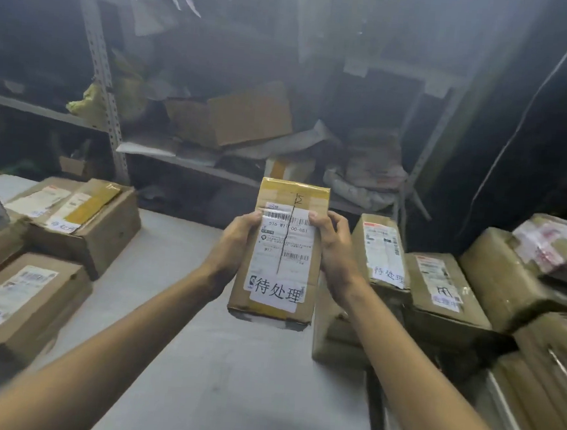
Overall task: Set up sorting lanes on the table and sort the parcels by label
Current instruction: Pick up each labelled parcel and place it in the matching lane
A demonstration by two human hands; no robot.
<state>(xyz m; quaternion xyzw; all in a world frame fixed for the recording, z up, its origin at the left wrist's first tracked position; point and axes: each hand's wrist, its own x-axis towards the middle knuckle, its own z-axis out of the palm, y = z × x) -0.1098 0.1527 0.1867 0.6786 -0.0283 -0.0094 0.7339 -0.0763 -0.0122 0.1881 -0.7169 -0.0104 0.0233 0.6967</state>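
Over the pale grey table (pixel 173 308), with brown cardboard boxes (pixel 81 219) piled outside the left hand (pixel 236 241) and right hand (pixel 333 249), both grip a slim brown taped carton (pixel 294 190) between them, seemingly reading its white printed label (pixel 277 292); next it needs laying in the matching pile

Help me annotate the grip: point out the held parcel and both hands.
parcel (pixel 283 248): head view, middle of its shipping label.
left hand (pixel 236 241): head view, back of the hand.
right hand (pixel 335 253): head view, back of the hand.
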